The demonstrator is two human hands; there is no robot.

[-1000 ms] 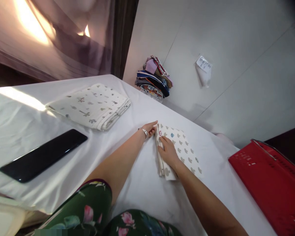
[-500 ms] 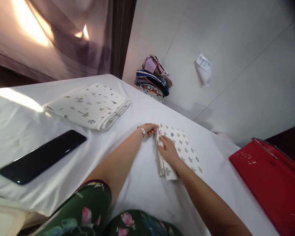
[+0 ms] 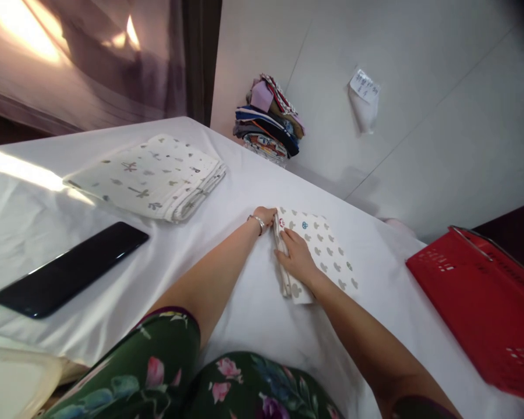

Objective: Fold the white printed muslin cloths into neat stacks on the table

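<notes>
White sheeting covers the desk [image 3: 227, 192]. Right of centre on it lies a small folded cloth [image 3: 321, 247], cream, printed in rows of grey-green mushroom-like shapes, with one red and one blue motif near its far edge. Writing: a paper note [image 3: 364, 87] stuck on the pale wall carries dark handwriting, too small to read. Left hand [image 3: 266, 214], silver bracelet [image 3: 257, 220] at the wrist, sits at the cloth's far-left corner, fingers bunched together and closed on the layered edge there. Right hand [image 3: 297, 262] lies palm-down on the left half of the cloth, fingers slightly apart and flat, pressing the layers to the desk. Against the frame a second ago: the left fingers, then stretched along the far edge, are now curled in tighter at the corner. The right hand keeps the same place, and the cloth has not shifted on the desk. The view has swung a little, so everything sits higher in frame. Cloth's long axis runs away from the person, slanting from near-right to far-left; the stacked fold edges face left, toward the left forearm. Around: a larger folded cloth [image 3: 148, 177] with sparse grey prints at far left, well apart; a long glossy black slab [image 3: 70, 270] at near left; a red perforated basket [image 3: 484, 302] at the right edge of the desk; a pile of coloured garments [image 3: 268, 122] against the wall beyond the desk's far corner.
</notes>
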